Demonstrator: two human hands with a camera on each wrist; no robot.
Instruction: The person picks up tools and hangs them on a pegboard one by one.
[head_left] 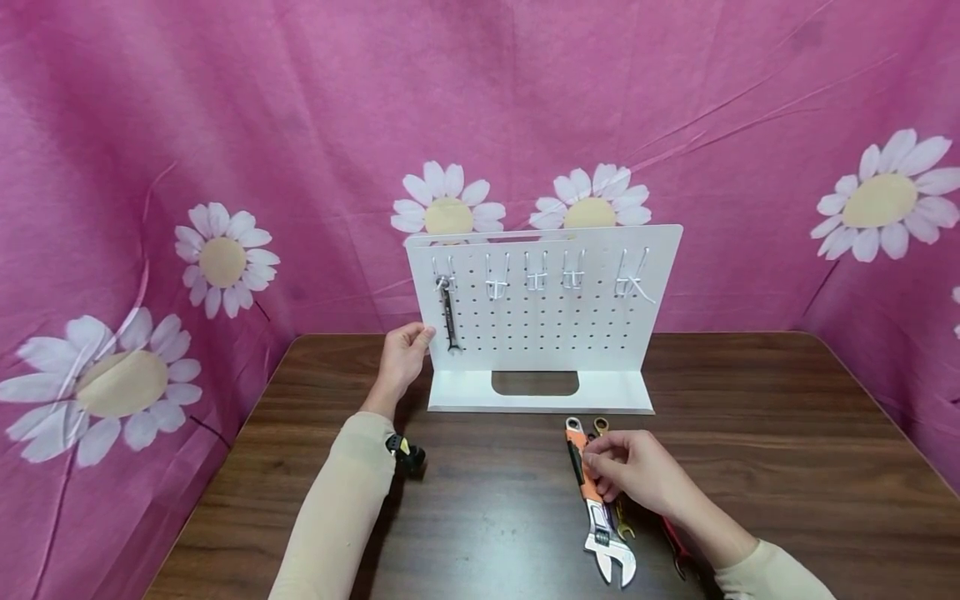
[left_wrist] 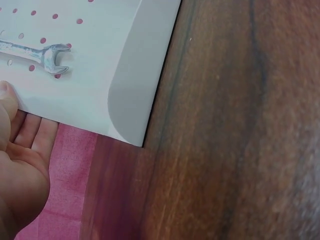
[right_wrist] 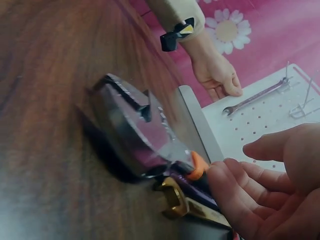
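Observation:
My left hand [head_left: 401, 358] pinches the left edge of a white pegboard stand [head_left: 540, 329], with the thumb on the front face. Beside that hand, a silver combination wrench [head_left: 450, 317] hangs from the leftmost hook. My right hand [head_left: 637, 471] is over the orange and black handle of an adjustable wrench [head_left: 591, 487] that lies on the table. In the right wrist view its thumb and fingers are apart, fingertips close to the handle behind the wrench's large head [right_wrist: 137, 130]. A gold wrench [head_left: 624, 525] and a purple one [right_wrist: 192, 187] lie alongside, partly hidden.
Several white wire hooks [head_left: 573, 273] line the pegboard's upper part; the rightmost hook [head_left: 633, 283] has a slanting wire. A red tool [head_left: 675, 546] lies partly under my right forearm. The wooden table [head_left: 787, 433] meets a pink daisy-print cloth [head_left: 337, 125] behind and at the sides.

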